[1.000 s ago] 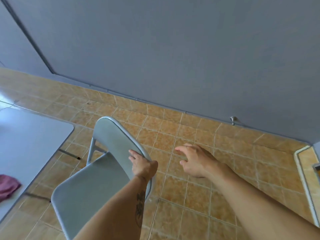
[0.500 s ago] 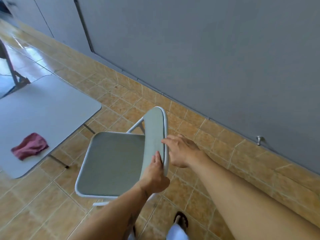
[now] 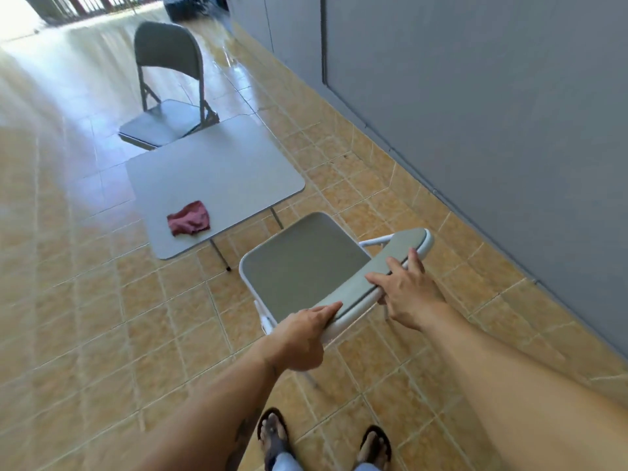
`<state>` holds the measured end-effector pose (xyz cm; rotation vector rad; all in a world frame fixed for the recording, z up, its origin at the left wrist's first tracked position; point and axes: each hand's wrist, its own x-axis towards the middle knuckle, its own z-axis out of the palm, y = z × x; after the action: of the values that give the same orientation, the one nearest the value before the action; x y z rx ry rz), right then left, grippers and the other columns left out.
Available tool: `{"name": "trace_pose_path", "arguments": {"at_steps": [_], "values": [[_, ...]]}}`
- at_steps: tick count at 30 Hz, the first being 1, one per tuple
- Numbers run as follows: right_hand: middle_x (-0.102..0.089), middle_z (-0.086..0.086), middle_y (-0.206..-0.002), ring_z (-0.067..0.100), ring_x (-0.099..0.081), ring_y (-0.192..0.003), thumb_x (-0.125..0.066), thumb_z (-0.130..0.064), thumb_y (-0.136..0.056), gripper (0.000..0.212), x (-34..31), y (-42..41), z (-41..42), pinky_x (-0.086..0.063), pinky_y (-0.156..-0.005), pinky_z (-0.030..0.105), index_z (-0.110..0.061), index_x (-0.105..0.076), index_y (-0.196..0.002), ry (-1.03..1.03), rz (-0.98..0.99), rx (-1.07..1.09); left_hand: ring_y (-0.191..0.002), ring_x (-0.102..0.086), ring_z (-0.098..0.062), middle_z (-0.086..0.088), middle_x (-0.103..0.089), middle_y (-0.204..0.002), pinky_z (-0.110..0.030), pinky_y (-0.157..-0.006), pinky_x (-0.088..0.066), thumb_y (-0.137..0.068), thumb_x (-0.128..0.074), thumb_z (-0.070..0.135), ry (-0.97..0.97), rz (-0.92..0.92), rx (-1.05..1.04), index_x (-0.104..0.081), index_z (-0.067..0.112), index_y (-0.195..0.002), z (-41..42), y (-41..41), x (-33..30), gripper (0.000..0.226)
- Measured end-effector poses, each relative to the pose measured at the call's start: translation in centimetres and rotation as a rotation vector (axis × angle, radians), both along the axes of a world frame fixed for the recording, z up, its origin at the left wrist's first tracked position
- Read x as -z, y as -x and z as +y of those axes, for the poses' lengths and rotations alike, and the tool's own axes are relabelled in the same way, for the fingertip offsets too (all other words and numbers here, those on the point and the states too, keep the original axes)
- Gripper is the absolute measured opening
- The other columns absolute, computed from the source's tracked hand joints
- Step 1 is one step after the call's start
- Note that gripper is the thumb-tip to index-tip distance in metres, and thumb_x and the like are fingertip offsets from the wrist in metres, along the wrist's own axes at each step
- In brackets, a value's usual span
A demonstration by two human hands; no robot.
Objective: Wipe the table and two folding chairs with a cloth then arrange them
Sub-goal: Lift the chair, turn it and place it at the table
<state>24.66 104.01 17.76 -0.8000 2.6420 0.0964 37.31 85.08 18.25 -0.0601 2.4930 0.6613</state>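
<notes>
A grey folding chair point(image 3: 302, 266) stands unfolded just in front of me, its seat facing the table. My left hand point(image 3: 299, 338) grips the near end of its backrest. My right hand point(image 3: 407, 290) holds the backrest's top edge farther along, fingers wrapped over it. Beyond the chair is a small grey table point(image 3: 217, 171) with a crumpled dark red cloth point(image 3: 188, 219) lying near its front left corner. A second grey folding chair point(image 3: 166, 96) stands unfolded at the table's far side, facing it.
A grey wall point(image 3: 475, 113) runs along the right side, close to the chair I hold. Tan floor tiles point(image 3: 85, 317) stretch out to the left. My sandalled feet point(image 3: 323, 440) are at the bottom edge.
The view swung left, bringing the whole table and the second chair into sight. The held chair turned toward the table, and my right hand came from free air onto its backrest.
</notes>
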Motion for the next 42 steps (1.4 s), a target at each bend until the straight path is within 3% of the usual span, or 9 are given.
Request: {"name": "trace_pose_path", "arguments": {"at_steps": [9, 16, 20, 25, 30, 35, 38, 42], "values": [[-0.044, 0.009, -0.137, 0.054, -0.019, -0.135, -0.051, -0.027, -0.094, 0.040, -0.5, 2.2, -7.4, -0.032, -0.108, 0.052, -0.038, -0.047, -0.132, -0.018, 0.051, -0.062, -0.116, -0.057, -0.023, 0.007, -0.056, -0.134, -0.039, -0.096, -0.051, -0.084, -0.049, 0.005, 0.086, 0.203, -0.254, -0.037, 0.037, -0.146, -5.2, -0.5, 0.4, 0.071], [-0.048, 0.010, -0.134, 0.055, -0.020, -0.134, -0.049, -0.024, -0.093, 0.037, -0.5, 3.6, -13.3, -0.030, -0.109, 0.055, -0.037, -0.051, -0.127, -0.068, 0.029, -0.050, -0.119, -0.054, -0.022, 0.007, -0.054, -0.137, -0.034, -0.097, -0.046, -0.082, -0.051, -0.001, 0.095, 0.265, -0.341, -0.037, 0.032, -0.148, -9.7, 0.5, 1.5, 0.075], [-0.048, 0.010, -0.133, 0.054, -0.022, -0.132, -0.047, -0.023, -0.094, 0.037, -0.5, 4.0, -16.2, -0.032, -0.107, 0.055, -0.037, -0.051, -0.127, -0.076, 0.044, -0.040, -0.121, -0.053, -0.021, 0.008, -0.052, -0.141, -0.037, -0.106, -0.039, -0.082, -0.052, -0.003, 0.106, 0.279, -0.366, -0.036, 0.031, -0.149, -12.6, 1.0, 1.9, 0.077], [-0.047, 0.012, -0.135, 0.054, -0.019, -0.136, -0.045, -0.019, -0.095, 0.038, -0.7, 4.7, -19.1, -0.028, -0.110, 0.057, -0.035, -0.052, -0.129, -0.055, 0.032, -0.019, -0.119, -0.053, -0.021, 0.008, -0.052, -0.139, -0.034, -0.099, -0.046, -0.083, -0.053, -0.002, 0.073, 0.277, -0.373, -0.039, 0.032, -0.147, -15.9, 2.2, 2.3, 0.074], [-0.049, 0.010, -0.133, 0.052, -0.021, -0.134, -0.049, -0.019, -0.093, 0.039, -1.2, 5.8, -20.7, -0.028, -0.109, 0.056, -0.033, -0.052, -0.129, -0.095, -0.005, 0.002, -0.099, -0.057, -0.020, 0.005, -0.059, -0.112, -0.036, -0.086, -0.052, -0.089, -0.052, 0.010, 0.048, 0.252, -0.417, -0.059, 0.027, -0.124, -18.2, 3.1, 2.2, 0.039], [-0.058, 0.006, -0.122, 0.038, -0.042, -0.123, -0.053, -0.031, -0.081, 0.035, -2.8, 4.9, -22.1, -0.031, -0.109, 0.055, -0.030, -0.056, -0.116, -0.092, -0.112, 0.012, -0.119, -0.057, -0.024, -0.001, -0.062, -0.128, -0.039, -0.101, -0.049, -0.090, -0.056, 0.021, 0.023, 0.143, -0.567, -0.061, 0.023, -0.129, -21.5, 2.0, 1.3, 0.039], [-0.056, 0.007, -0.135, 0.032, -0.048, -0.124, -0.058, -0.037, -0.087, 0.051, -4.9, 3.6, -23.5, -0.040, -0.104, 0.049, -0.025, -0.050, -0.136, -0.014, -0.181, 0.011, -0.111, -0.062, -0.025, -0.004, -0.067, -0.123, -0.039, -0.096, -0.053, -0.087, -0.052, 0.018, 0.030, 0.132, -0.622, -0.065, 0.020, -0.122, -23.4, 2.0, -0.6, 0.037], [-0.043, 0.005, -0.152, 0.027, -0.041, -0.137, -0.058, -0.041, -0.092, 0.064, -7.7, 2.6, -26.5, -0.037, -0.110, 0.043, -0.023, -0.036, -0.150, 0.152, -0.258, -0.010, -0.100, -0.065, -0.025, -0.006, -0.070, -0.113, -0.040, -0.090, -0.056, -0.085, -0.051, 0.015, 0.033, 0.193, -0.719, -0.069, 0.017, -0.112, -25.8, 2.8, -4.9, 0.033]]}}
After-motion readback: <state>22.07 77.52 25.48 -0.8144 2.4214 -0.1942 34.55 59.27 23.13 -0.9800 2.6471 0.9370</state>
